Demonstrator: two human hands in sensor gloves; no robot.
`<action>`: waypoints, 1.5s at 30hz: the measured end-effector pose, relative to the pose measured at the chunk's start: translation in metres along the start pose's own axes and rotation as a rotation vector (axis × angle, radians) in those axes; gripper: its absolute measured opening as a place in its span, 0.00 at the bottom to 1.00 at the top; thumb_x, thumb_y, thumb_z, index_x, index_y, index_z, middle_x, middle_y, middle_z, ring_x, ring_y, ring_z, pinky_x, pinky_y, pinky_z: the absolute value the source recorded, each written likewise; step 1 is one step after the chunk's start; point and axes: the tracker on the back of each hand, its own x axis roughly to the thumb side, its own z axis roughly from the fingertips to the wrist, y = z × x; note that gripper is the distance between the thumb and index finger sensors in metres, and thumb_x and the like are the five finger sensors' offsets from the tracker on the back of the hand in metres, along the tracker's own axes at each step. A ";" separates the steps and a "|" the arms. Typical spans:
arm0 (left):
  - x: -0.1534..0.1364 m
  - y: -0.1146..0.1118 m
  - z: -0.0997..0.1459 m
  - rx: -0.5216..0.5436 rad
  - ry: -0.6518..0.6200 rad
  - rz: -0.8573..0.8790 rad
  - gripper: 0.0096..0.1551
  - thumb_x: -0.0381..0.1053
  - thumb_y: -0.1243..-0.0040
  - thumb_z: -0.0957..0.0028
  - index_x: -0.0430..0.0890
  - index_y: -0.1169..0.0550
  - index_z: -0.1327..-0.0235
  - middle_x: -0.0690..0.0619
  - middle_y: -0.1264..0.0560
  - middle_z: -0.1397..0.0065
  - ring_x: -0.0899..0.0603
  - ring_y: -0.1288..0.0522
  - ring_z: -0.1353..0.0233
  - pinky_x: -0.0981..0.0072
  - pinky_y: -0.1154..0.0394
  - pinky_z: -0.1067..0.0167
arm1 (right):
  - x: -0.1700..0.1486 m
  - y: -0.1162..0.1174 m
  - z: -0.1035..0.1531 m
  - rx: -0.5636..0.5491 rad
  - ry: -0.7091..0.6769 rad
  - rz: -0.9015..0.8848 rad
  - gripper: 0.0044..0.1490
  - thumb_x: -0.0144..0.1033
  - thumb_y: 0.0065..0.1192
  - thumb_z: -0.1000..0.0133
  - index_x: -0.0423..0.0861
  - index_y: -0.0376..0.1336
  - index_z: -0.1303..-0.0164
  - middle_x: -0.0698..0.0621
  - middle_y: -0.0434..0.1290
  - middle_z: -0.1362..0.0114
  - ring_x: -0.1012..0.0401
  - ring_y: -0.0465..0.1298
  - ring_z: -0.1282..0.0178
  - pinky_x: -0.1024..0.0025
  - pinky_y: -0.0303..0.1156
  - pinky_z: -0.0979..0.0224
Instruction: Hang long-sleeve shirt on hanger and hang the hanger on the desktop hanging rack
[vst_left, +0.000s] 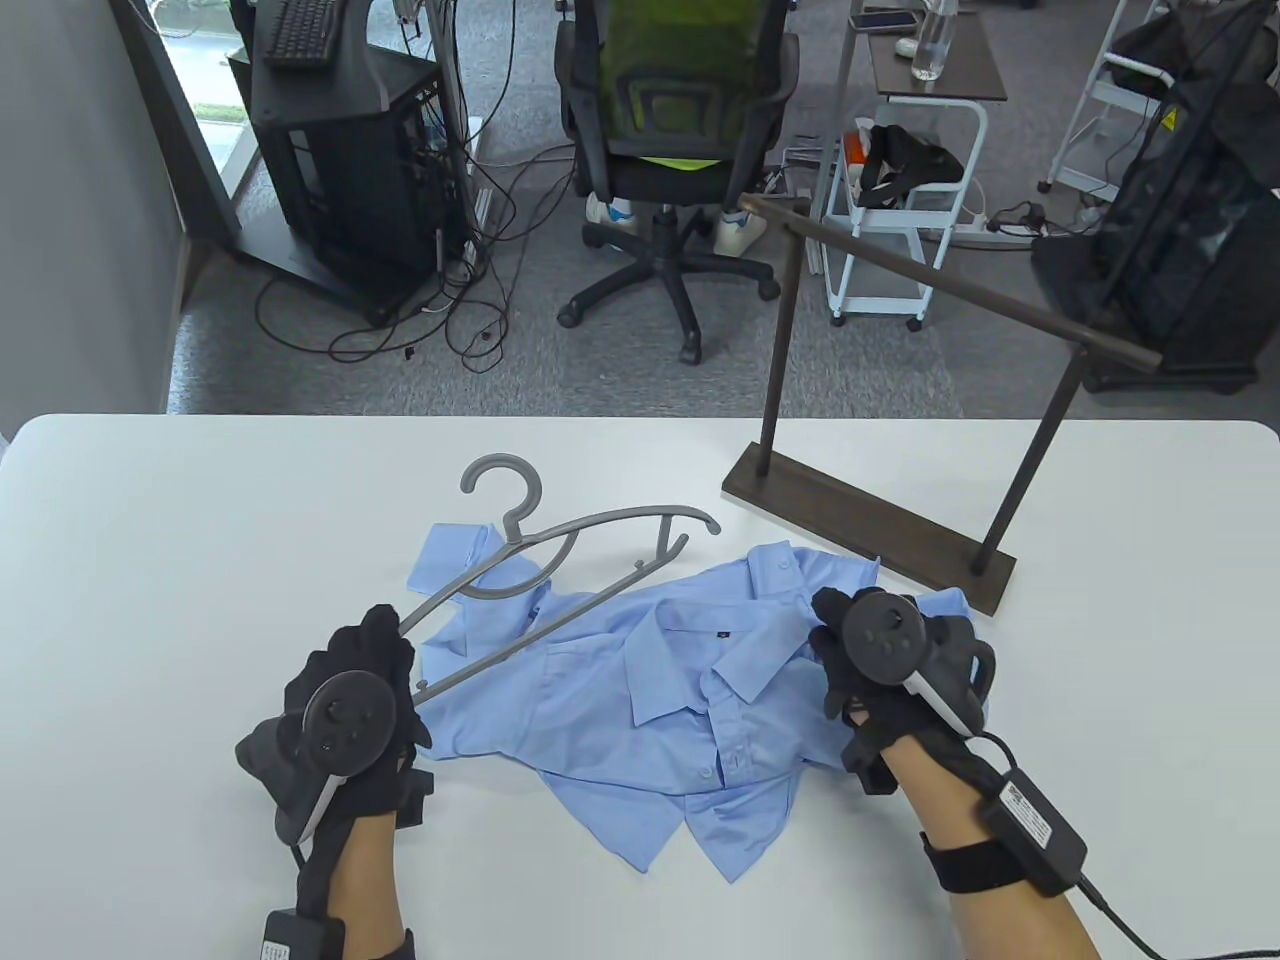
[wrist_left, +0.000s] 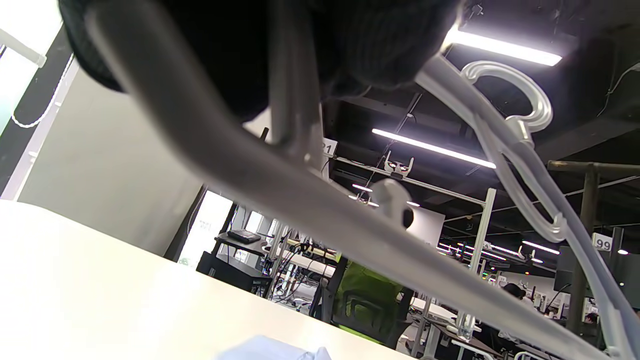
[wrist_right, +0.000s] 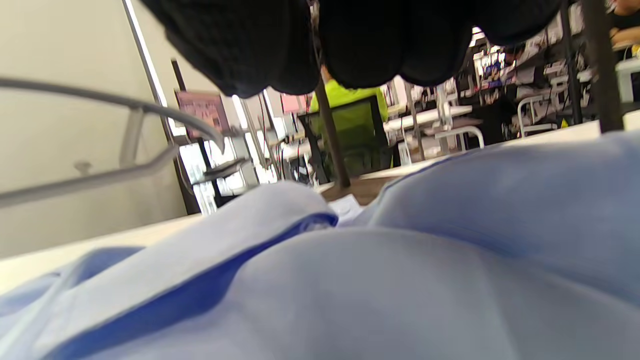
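Gripping the near end of the grey hanger (vst_left: 560, 590), your left hand (vst_left: 345, 700) has its fingers (wrist_left: 240, 45) curled round the hanger's arm, as the left wrist view shows from below. The hanger slants up and away from that hand, its far arm over the shirt's left side and its hook (vst_left: 505, 485) above bare table (vst_left: 200, 520) beyond the cloth.

Your right hand (vst_left: 885, 665) sits on the right shoulder of the light blue long-sleeve shirt (vst_left: 660, 700). Its fingers (wrist_right: 350, 45) hang just above the fabric in the right wrist view, but you cannot tell from any view whether they pinch the cloth or only rest on it.

The shirt lies crumpled and face up on the white table between your hands, collar open, buttons down the front, one cuff poking out at the upper left under the hanger.

Beyond the shirt, on the right, stands the dark desktop hanging rack (vst_left: 870, 530), its base just beside the shirt's far edge and its bar (vst_left: 950, 285) bare.

Past the table edge stands an office chair (vst_left: 675, 130) on grey carpet.
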 end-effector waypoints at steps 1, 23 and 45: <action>-0.001 0.000 0.003 0.004 0.001 0.004 0.27 0.51 0.38 0.51 0.48 0.23 0.37 0.45 0.19 0.46 0.39 0.17 0.57 0.34 0.28 0.40 | 0.002 0.002 -0.006 0.047 -0.006 0.020 0.34 0.42 0.71 0.49 0.56 0.68 0.29 0.41 0.72 0.35 0.39 0.71 0.33 0.39 0.66 0.31; -0.021 -0.004 0.016 -0.112 -0.095 0.118 0.27 0.52 0.37 0.52 0.51 0.21 0.37 0.48 0.18 0.45 0.39 0.16 0.51 0.30 0.34 0.35 | 0.020 -0.011 0.008 -0.044 -0.186 0.073 0.24 0.34 0.74 0.53 0.54 0.74 0.44 0.44 0.77 0.40 0.43 0.76 0.36 0.40 0.66 0.31; 0.072 -0.066 0.020 -0.302 -0.266 0.265 0.27 0.53 0.37 0.51 0.54 0.23 0.36 0.50 0.19 0.42 0.41 0.17 0.47 0.31 0.35 0.32 | 0.042 -0.016 0.107 -0.453 -0.412 0.143 0.24 0.36 0.72 0.53 0.57 0.72 0.44 0.47 0.76 0.39 0.45 0.75 0.36 0.41 0.66 0.30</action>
